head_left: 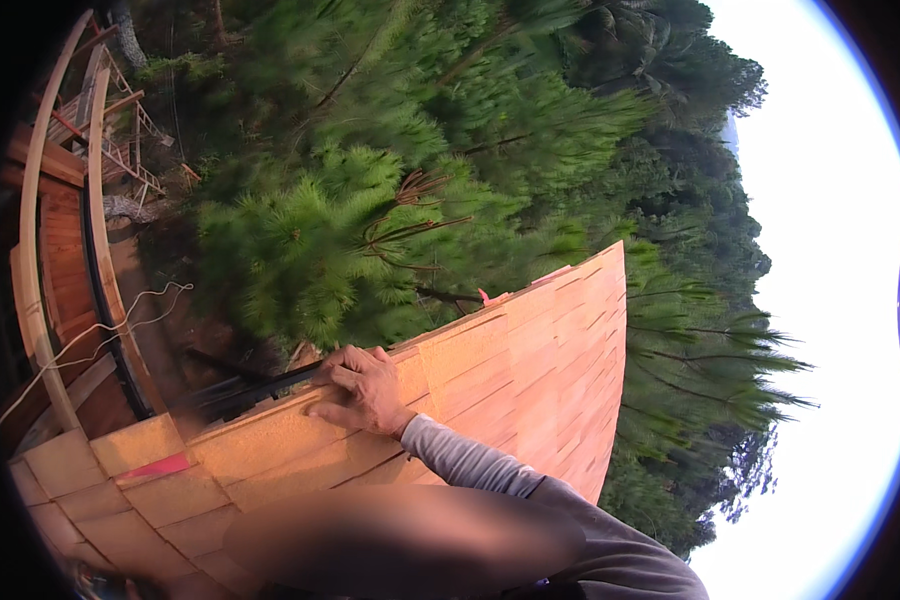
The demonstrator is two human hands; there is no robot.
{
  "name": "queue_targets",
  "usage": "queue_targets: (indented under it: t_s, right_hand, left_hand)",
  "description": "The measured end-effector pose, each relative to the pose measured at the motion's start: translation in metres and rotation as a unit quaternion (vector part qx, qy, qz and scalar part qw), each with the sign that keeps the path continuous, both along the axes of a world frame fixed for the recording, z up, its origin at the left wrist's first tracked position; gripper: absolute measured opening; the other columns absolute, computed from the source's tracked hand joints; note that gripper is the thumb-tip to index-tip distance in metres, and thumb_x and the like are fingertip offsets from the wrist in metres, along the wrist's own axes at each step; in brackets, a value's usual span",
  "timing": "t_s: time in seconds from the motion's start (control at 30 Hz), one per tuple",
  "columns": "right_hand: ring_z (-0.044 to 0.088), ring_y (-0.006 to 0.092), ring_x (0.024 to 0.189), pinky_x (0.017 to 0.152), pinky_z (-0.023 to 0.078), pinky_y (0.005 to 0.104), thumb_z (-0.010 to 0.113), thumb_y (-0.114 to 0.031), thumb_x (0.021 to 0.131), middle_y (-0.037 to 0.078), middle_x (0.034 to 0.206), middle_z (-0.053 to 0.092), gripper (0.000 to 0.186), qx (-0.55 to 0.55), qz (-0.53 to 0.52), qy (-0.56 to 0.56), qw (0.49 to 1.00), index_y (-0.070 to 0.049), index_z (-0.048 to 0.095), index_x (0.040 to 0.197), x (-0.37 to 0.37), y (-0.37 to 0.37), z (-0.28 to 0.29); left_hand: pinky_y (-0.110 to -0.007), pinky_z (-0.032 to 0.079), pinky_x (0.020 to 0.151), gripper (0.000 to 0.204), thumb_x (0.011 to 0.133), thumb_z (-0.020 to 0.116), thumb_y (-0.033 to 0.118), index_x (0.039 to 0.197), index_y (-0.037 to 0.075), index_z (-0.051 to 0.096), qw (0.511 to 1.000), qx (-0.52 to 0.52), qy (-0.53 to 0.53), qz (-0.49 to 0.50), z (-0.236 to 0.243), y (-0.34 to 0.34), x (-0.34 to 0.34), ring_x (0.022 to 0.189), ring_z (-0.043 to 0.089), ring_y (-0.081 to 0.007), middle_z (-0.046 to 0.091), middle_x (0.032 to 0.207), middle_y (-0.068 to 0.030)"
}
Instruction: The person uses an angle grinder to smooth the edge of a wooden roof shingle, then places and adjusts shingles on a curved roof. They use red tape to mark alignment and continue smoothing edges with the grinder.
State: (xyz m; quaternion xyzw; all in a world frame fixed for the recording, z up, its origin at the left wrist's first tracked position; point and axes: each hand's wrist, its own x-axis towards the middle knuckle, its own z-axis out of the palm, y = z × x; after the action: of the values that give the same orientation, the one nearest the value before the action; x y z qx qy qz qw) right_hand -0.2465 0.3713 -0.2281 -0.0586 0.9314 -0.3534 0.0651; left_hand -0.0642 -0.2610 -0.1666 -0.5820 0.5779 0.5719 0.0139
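Note:
My right hand (360, 390), at the end of a grey-sleeved arm, grips the upper edge of a sloping roof of pale wooden shingles (500, 390). Its fingers curl over the edge, with the thumb on the shingle face. Just behind the hand runs a dark strip (250, 385), partly hidden. A red-pink piece (155, 467) lies among the shingles to the lower left. My left hand is not visible; a large blurred patch hides part of the lower middle.
At left are long timber beams (98, 190), a wooden structure (65, 260), ladder-like framing (135, 150) far below and a loose pale cable (110, 328). Pine branches (320, 240) stand close beyond the roof edge, with denser trees and sky to the right.

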Motion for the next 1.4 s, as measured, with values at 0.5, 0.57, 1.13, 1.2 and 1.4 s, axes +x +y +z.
queue_targets:
  t_s: [0.5, 0.57, 1.13, 1.2, 1.4]
  right_hand:
    - [0.070, 0.0306, 0.095, 0.084, 0.053, 0.0431, 0.065, -0.030, 0.099, 0.012, 0.103, 0.069, 0.028, -0.196, -0.020, -0.101, 0.975, -0.004, 0.069, 0.109, -0.022, 0.035, -0.003]
    - [0.071, 0.0332, 0.093, 0.083, 0.057, 0.0429, 0.064, -0.024, 0.099, 0.015, 0.109, 0.071, 0.027, -0.186, -0.031, -0.105, 0.976, -0.002, 0.070, 0.114, -0.042, 0.093, -0.002]
    - [0.071, 0.0322, 0.105, 0.085, 0.057, 0.0473, 0.066, -0.018, 0.092, 0.011, 0.112, 0.076, 0.020, 0.324, 0.146, -0.337, 0.872, -0.013, 0.082, 0.103, -0.068, 0.307, -0.035]
    - [0.072, 0.0324, 0.102, 0.082, 0.057, 0.0466, 0.067, -0.016, 0.091, 0.014, 0.110, 0.076, 0.019, 0.376, 0.197, -0.320, 0.847, -0.010, 0.081, 0.101, -0.074, 0.300, -0.043]
    - [0.072, 0.0360, 0.096, 0.076, 0.057, 0.0475, 0.064, -0.016, 0.089, 0.017, 0.102, 0.075, 0.021, 0.461, 0.244, -0.311, 0.794, -0.007, 0.078, 0.101, -0.075, 0.283, -0.042]
  left_hand:
    - [-0.028, 0.043, 0.051, 0.031, 0.091, 0.073, 0.047, 0.092, 0.018, 0.060, 0.993, -0.039, 0.104, 0.036, -0.008, 0.039, -0.028, 0.057, 0.057, -0.0138, 0.057, 0.070, 0.0007]
    - [-0.028, 0.043, 0.050, 0.033, 0.089, 0.075, 0.047, 0.092, 0.018, 0.059, 0.992, -0.049, 0.109, 0.039, -0.006, 0.045, -0.033, 0.055, 0.056, -0.0145, 0.056, 0.068, 0.0006]
    - [-0.030, 0.044, 0.052, 0.039, 0.084, 0.078, 0.046, 0.107, 0.019, 0.062, 0.994, -0.038, 0.085, 0.050, -0.019, 0.024, -0.035, 0.059, 0.056, -0.0170, 0.056, 0.077, -0.0019]
    - [-0.029, 0.044, 0.053, 0.039, 0.083, 0.078, 0.047, 0.106, 0.019, 0.062, 0.993, -0.049, 0.089, 0.066, -0.017, 0.026, -0.034, 0.060, 0.057, -0.0167, 0.057, 0.078, -0.0014]
    - [-0.028, 0.044, 0.055, 0.041, 0.083, 0.079, 0.050, 0.104, 0.020, 0.062, 0.995, -0.034, 0.083, 0.035, -0.016, 0.027, -0.032, 0.061, 0.058, -0.0158, 0.058, 0.077, -0.0005]
